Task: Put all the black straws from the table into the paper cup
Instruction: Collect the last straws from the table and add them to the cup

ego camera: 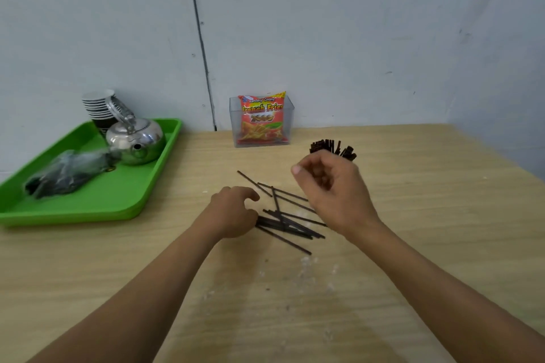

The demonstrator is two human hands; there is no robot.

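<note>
Loose black straws point(289, 225): about ten, flat on the table point(413, 215), centre. They cross each other, so the exact count is unclear.
Straws in cup point(331, 147): dark bunch standing upright, only the tops show, right of centre, far side of the pile.
Paper cup: hidden behind the right hand, body not visible.
Left hand point(236, 212): low on the table at the left ends of the pile, fingers curled and touching the straws. Cannot tell if it grasps any.
Right hand point(333, 186): raised just near of the upright bunch, fingers curled inward and blurred. Cannot tell if it holds anything.
Green tray point(73, 215): one, far left. Holds three kinds of thing.
Cup stack point(97, 106): one nested stack, far end of the tray, roughly eight rims.
Steel kettle point(135, 138): one, in the tray, just near of the stack.
Plastic bag point(67, 174): one, clear with dark contents, lying left of the kettle in the tray.
Clear box point(290, 121): one, far centre by the wall.
Snack packet point(262, 121): one, red, upright inside the box.
</note>
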